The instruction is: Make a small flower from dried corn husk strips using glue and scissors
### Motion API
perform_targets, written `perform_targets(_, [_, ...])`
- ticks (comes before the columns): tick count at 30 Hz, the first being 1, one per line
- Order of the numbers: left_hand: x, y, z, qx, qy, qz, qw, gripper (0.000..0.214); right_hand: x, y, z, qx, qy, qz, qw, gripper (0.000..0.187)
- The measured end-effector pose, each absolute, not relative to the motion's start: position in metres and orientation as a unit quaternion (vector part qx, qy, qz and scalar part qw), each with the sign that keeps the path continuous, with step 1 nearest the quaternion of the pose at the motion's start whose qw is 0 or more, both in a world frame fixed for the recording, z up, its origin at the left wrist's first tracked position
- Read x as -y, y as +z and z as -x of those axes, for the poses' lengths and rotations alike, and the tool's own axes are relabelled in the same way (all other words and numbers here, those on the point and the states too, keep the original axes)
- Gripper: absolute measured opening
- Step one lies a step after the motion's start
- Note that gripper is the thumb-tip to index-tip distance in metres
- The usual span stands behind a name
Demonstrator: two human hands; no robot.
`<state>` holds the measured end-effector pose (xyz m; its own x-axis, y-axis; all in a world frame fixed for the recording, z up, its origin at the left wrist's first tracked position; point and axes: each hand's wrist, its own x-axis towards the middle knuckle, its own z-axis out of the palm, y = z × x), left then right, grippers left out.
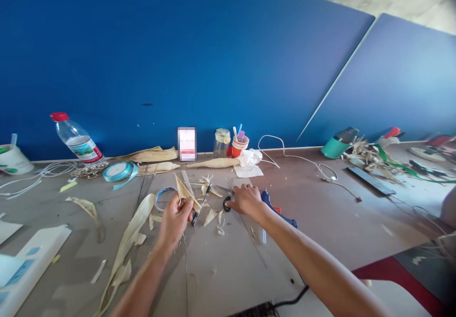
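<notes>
My left hand (177, 216) pinches a folded piece of dry corn husk (185, 193) above the table. My right hand (245, 199) is over the scissors (227, 204), its fingers curled down and its thumb at a black handle loop; the rest of the handle is hidden under the hand. Between the hands lie a black pen (201, 205) and husk scraps (210, 217). A roll of tape (164, 198) rests behind my left hand. Beside my right wrist is a blue glue gun (285, 217).
Long husk strips (130, 241) lie on the left, near a blue ribbon roll (119, 171) and a tilted water bottle (81, 141). Along the blue partition stand a glass jar (222, 144) and a red cup (240, 147). A white cable (306, 158) and a phone (370, 181) lie right.
</notes>
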<state>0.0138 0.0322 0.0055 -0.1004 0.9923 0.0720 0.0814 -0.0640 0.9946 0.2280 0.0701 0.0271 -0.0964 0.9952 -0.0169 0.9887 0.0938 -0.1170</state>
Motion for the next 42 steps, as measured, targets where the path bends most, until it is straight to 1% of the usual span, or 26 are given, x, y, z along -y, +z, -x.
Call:
perform_targets(3, [-0.031,0.008,-0.014,-0.527,0.520,-0.516,0.431,0.022,-0.079,0.024,-0.231,0.731,0.064,0.679,0.007,0.029])
perform_targets(8, [-0.029,0.010,-0.016,-0.529,0.515,-0.518,0.431,0.021,-0.090,0.017,-0.240,0.706,0.104,0.701,-0.003,0.020])
perform_targets(11, [-0.030,0.008,-0.015,-0.525,0.515,-0.517,0.438,0.022,-0.088,0.016,-0.246,0.695,0.133,0.706,0.030,0.018])
perform_targets(14, [-0.031,0.006,-0.015,-0.526,0.516,-0.514,0.440,0.021,-0.082,0.021,-0.257,0.686,0.169,0.703,0.087,0.025])
perform_targets(15, [-0.031,0.005,-0.015,-0.529,0.515,-0.511,0.440,0.021,-0.078,0.023,-0.260,0.677,0.207,0.695,0.125,0.027])
perform_targets(16, [-0.031,0.006,-0.015,-0.532,0.514,-0.507,0.443,0.021,-0.074,0.026,-0.263,0.660,0.273,0.676,0.180,0.029])
perform_targets(18, [-0.030,0.007,-0.016,-0.535,0.513,-0.497,0.451,0.020,-0.065,0.033,-0.266,0.558,0.503,0.564,0.342,0.033])
perform_targets(19, [-0.029,0.008,-0.017,-0.536,0.513,-0.493,0.455,0.019,-0.059,0.036,-0.264,0.488,0.610,0.480,0.399,0.037])
perform_targets(20, [-0.029,0.010,-0.018,-0.538,0.512,-0.488,0.459,0.018,-0.054,0.040,-0.261,0.423,0.691,0.401,0.426,0.042])
perform_targets(22, [-0.028,0.012,-0.019,-0.548,0.504,-0.483,0.460,0.017,-0.044,0.045,-0.251,0.340,0.786,0.298,0.421,0.050])
perform_targets(25, [-0.029,0.013,-0.019,-0.564,0.495,-0.487,0.447,0.016,-0.036,0.048,-0.231,0.283,0.850,0.232,0.380,0.051])
perform_targets(28, [-0.031,0.012,-0.017,-0.573,0.495,-0.494,0.427,0.015,-0.037,0.046,-0.216,0.306,0.855,0.220,0.358,0.048])
perform_targets(31, [-0.032,0.012,-0.014,-0.585,0.487,-0.501,0.412,0.018,-0.040,0.039,-0.208,0.391,0.813,0.277,0.331,0.047])
perform_targets(36, [-0.032,0.011,-0.011,-0.584,0.478,-0.515,0.407,0.020,-0.039,0.018,-0.199,0.536,0.638,0.402,0.379,0.045])
perform_targets(40, [-0.034,0.010,-0.009,-0.587,0.483,-0.519,0.390,0.020,-0.030,0.006,-0.196,0.698,0.451,0.460,0.311,0.046])
perform_targets(42, [-0.034,0.011,-0.009,-0.593,0.479,-0.521,0.383,0.020,-0.026,0.002,-0.193,0.740,0.379,0.475,0.289,0.047])
